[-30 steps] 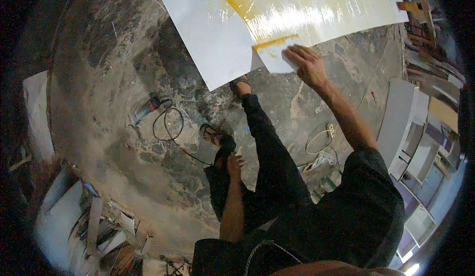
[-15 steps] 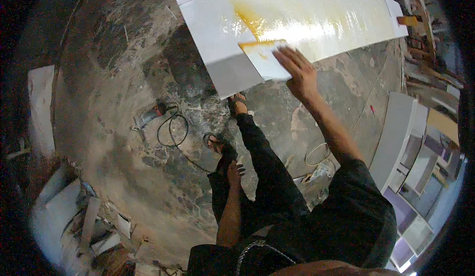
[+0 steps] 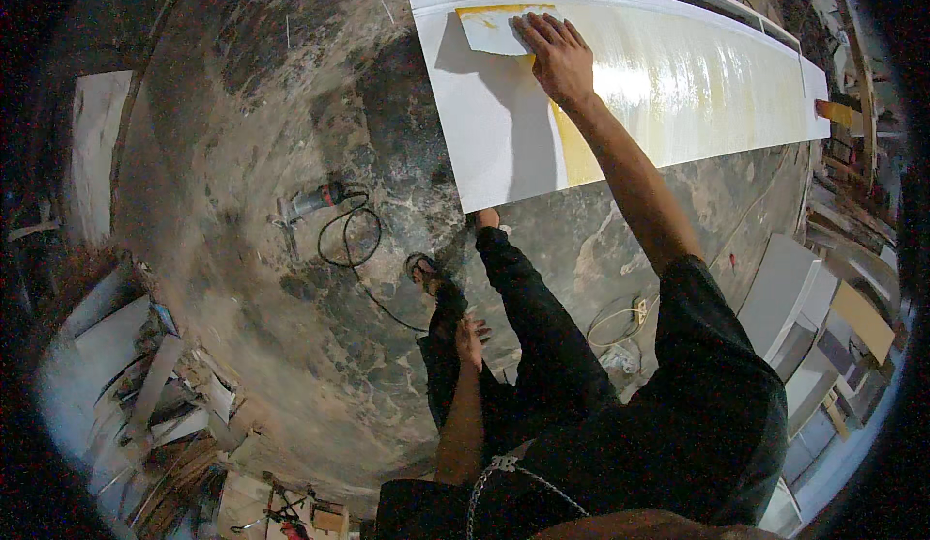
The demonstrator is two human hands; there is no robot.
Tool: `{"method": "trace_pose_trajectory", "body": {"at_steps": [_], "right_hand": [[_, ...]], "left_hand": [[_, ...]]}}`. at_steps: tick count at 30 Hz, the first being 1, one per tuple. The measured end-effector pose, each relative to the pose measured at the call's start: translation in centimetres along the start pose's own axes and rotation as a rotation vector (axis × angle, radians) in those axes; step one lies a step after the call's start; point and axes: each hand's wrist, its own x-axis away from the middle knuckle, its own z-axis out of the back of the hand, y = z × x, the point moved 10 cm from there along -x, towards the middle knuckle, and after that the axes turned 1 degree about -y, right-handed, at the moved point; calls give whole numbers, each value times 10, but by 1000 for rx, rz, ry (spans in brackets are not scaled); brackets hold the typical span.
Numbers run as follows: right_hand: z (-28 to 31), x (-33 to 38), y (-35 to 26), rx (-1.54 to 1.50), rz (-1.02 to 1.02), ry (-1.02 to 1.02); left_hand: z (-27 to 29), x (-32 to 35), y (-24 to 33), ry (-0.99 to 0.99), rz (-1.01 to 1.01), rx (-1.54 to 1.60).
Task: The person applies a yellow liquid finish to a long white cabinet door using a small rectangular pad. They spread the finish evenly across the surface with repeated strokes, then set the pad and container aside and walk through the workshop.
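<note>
My right hand (image 3: 560, 61) is closed around a thin white rectangular spreader (image 3: 489, 34), its fingers laid over the top and the thumb hidden. Yellow glue runs along the spreader's far edge. Beneath it lies a long white panel (image 3: 480, 143), raised off the floor. A wet, glossy yellow glue film (image 3: 678, 80) covers most of the panel, while a strip at its left end is bare white. The spreader is near the far left corner and casts a shadow on the panel. My left hand (image 3: 471, 342) rests on my left leg with fingers apart, holding nothing.
A corded power tool, seemingly an angle grinder (image 3: 315, 199), lies on the stained concrete floor, its black cord (image 3: 363, 259) looped toward my left foot. Boards (image 3: 783, 283) are stacked at right; offcuts (image 3: 160, 380) pile up at left. A pale cable (image 3: 612, 325) lies right of my legs.
My right hand has carried the spreader away from me and slightly left, to the panel's far edge. The glue film now ends in a different line near the left end. My left hand stays on my leg.
</note>
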Motion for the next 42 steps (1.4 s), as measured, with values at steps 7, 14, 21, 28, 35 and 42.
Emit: {"method": "trace_pose_trajectory", "body": {"at_steps": [7, 14, 21, 28, 35, 42], "right_hand": [[-8, 37, -22, -43, 69, -169], [42, 85, -74, -210, 269, -158], [11, -9, -4, -54, 110, -12], [1, -4, 24, -52, 67, -25], [14, 18, 18, -119, 52, -89], [39, 120, 13, -185, -80, -193]], "left_hand": [[2, 7, 4, 14, -55, -47], [1, 12, 18, 27, -156, -33], [12, -9, -14, 66, -1, 5], [-17, -4, -3, 25, -65, -19], [0, -32, -18, -14, -32, 54], [41, -48, -36, -134, -18, -83]]}}
